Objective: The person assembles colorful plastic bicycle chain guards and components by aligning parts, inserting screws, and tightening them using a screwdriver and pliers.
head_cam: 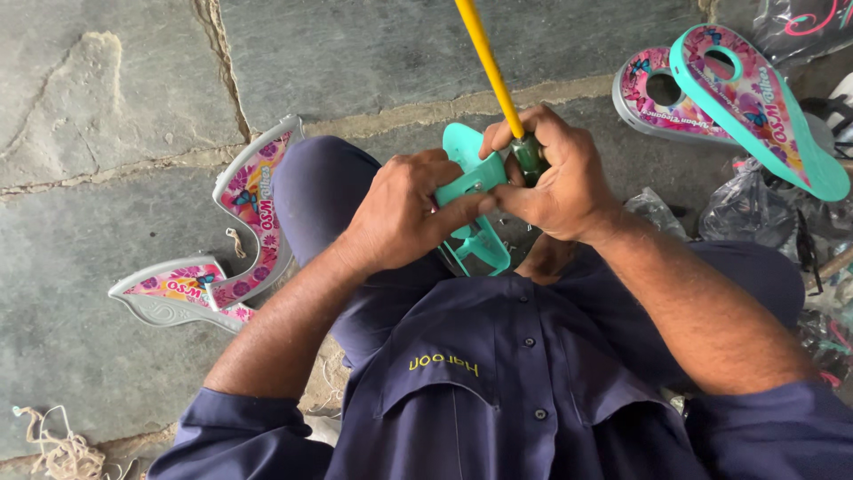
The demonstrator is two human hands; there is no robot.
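- Your left hand pinches the teal part, thumb and fingers closed on its edge, above your knee.
- Your right hand is wrapped tight around the green handle of a yellow-shafted screwdriver, just right of the part.
- Pink guards lie on the stone floor, left of your knee.

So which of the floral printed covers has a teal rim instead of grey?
The teardrop cover at the upper right, lying on top of a grey-rimmed cover. The curved covers on the left floor also have grey rims.
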